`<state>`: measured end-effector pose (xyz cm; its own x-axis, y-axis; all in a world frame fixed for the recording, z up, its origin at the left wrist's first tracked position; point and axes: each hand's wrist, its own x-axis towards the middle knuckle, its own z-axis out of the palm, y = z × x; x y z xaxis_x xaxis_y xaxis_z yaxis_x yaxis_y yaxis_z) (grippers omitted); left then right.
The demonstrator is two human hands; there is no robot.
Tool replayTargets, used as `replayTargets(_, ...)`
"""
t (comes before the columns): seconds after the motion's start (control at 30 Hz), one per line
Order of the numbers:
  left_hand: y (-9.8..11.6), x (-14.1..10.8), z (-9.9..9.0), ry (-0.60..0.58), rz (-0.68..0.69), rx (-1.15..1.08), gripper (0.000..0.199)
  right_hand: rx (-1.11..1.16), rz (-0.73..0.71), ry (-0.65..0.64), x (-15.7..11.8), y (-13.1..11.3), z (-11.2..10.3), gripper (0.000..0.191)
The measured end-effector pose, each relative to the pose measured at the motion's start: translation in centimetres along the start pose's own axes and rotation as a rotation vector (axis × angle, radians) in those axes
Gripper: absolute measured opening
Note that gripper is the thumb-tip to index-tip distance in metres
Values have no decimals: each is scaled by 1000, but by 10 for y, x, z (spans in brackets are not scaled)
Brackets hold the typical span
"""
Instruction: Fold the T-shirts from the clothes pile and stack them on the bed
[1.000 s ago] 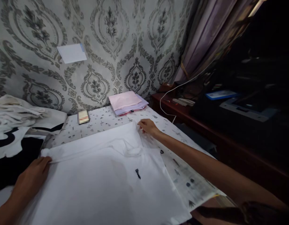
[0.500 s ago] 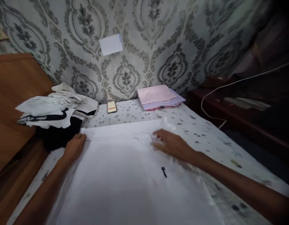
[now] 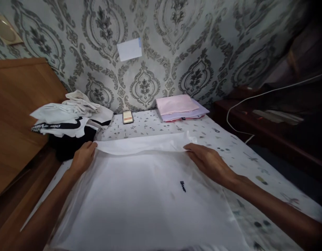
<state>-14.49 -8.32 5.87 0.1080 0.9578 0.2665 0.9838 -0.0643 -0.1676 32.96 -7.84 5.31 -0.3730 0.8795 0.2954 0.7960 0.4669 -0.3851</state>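
Note:
A clear plastic bag (image 3: pixel 232 223) lies spread over the bed, with a folded white garment (image 3: pixel 127 195) inside it. A small dark print shows on the garment's right part. At the bag's far left corner, my left hand (image 3: pixel 84 156) pinches the edge. My right hand (image 3: pixel 206 162) grips the far right corner between thumb and fingers. Between them a white band of the far edge (image 3: pixel 142 143) is stretched across and slightly raised, with crumpled film sticking up near the right corner.
Rumpled white and black clothes (image 3: pixel 69 122) are heaped at the left beside a wooden panel (image 3: pixel 20 111). Folded pink and lilac cloths (image 3: pixel 180 108) lie near the patterned wall, with a small card-like item (image 3: pixel 128 117) to their left. A white cable (image 3: pixel 236 127) hangs at the right.
My right hand has moved right to the bag's far right corner and closed on it. The far edge is now pulled straighter. My left hand keeps its grip.

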Motion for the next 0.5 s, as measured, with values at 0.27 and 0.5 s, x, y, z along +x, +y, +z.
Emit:
replayTargets(0.27, 10, -36, -9, -282, 20, 123, 33, 53, -197, -320, -26, 17, 14, 31)
replayTargets(0.5, -16, -46, -10, -228, 49, 138, 44, 8, -148, -332, -25, -8, -11, 27)
